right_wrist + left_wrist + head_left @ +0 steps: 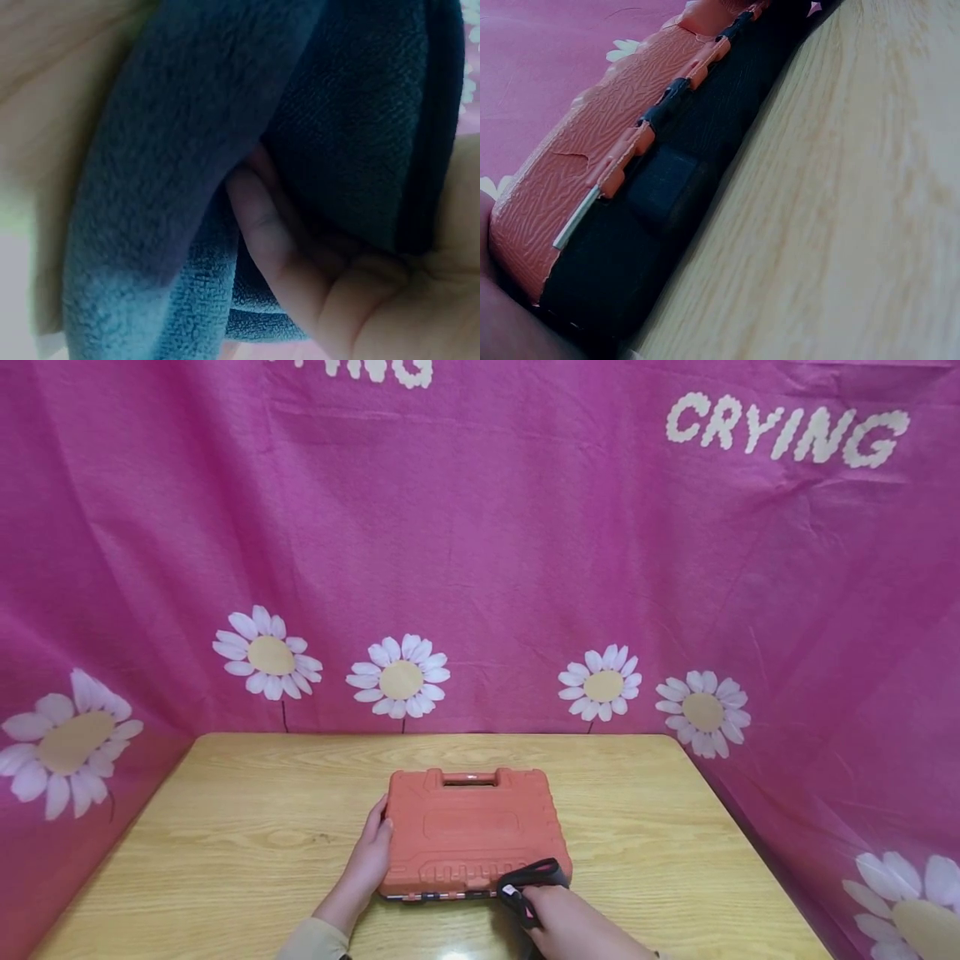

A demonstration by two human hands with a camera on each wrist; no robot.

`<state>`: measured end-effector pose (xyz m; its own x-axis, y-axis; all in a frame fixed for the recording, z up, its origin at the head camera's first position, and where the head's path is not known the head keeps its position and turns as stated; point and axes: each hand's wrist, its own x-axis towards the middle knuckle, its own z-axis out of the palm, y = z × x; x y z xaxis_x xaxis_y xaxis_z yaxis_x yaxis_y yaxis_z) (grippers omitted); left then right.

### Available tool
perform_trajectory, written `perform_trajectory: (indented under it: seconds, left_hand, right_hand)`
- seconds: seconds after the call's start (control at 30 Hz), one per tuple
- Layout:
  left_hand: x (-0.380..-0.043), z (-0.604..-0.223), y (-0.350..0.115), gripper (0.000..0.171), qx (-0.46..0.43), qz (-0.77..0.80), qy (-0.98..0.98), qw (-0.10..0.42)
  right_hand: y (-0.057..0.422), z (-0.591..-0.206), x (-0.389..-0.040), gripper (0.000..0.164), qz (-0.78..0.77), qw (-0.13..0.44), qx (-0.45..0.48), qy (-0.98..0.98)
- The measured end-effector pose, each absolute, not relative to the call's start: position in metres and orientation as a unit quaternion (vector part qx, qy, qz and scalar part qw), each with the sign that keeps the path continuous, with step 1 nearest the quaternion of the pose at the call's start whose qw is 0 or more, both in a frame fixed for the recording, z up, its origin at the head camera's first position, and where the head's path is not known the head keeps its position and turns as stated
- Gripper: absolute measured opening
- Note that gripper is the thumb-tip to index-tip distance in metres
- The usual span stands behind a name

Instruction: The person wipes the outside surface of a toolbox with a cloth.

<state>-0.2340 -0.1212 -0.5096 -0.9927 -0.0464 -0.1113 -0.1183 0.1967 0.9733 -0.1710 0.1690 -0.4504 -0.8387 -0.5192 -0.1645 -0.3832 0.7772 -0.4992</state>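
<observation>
An orange tool case (472,831) with a black lower half lies flat on the wooden table, its hinged side (679,97) toward me. My left hand (369,857) rests along the case's left side, fingers extended against the edge; in the left wrist view only part of that hand (514,330) shows by the corner. At the near right corner, my right hand (558,917) grips a folded dark grey cloth (551,873) with a black border and a small white tag. Close up, the fingers (259,225) tuck into a fold of the fuzzy cloth (172,150).
The wooden table (262,810) extends around the case on all sides. A pink-purple curtain (487,527) with white daisies and lettering hangs behind the table and along both sides. The case's handle (470,777) points to the far side.
</observation>
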Motion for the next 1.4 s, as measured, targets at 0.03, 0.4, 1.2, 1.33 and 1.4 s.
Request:
perform_trajectory:
  seconds: [0.03,0.4,1.2,1.33,1.4]
  left_hand:
    - [-0.234,-0.510,-0.121,0.056,-0.053,0.632,0.773,0.028]
    - [-0.235,-0.509,-0.121,0.056,-0.051,0.632,0.773,0.028]
    - [-0.235,-0.509,-0.121,0.055,-0.044,0.629,0.776,0.014]
    - [-0.234,-0.508,-0.119,0.055,-0.047,0.628,0.777,0.012]
    - [-0.234,-0.508,-0.119,0.055,-0.049,0.627,0.777,0.012]
  right_hand:
    - [0.166,-0.449,-0.172,0.012,-0.227,0.156,-0.242,0.931]
    - [0.130,-0.444,-0.174,0.014,-0.189,0.196,-0.242,0.931]
    - [0.081,-0.448,-0.178,0.014,-0.168,0.192,-0.293,0.922]
    - [0.077,-0.452,-0.180,0.012,-0.158,0.187,-0.320,0.915]
    - [0.074,-0.452,-0.180,0.012,-0.158,0.191,-0.322,0.914]
